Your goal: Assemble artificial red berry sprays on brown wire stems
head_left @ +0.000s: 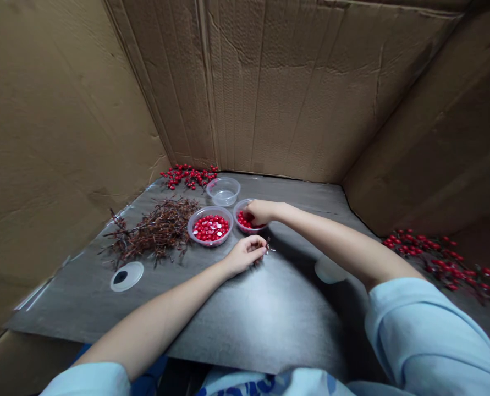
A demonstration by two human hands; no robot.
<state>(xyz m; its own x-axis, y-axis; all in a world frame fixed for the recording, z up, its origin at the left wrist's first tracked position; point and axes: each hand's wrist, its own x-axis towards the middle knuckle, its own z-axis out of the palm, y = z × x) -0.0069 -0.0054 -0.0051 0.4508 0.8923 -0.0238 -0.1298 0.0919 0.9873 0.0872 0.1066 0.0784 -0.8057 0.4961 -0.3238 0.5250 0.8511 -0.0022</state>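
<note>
I can read no words, numbers or brands here: nothing legible stands on the brown corrugated cardboard walls [294,93] around me, nor on the clear round plastic tubs [223,191] in front of me. The dark blue marks [265,386] on my pale blue shirt [310,383] are cut off, and I cannot tell whether they form any letters.
</note>
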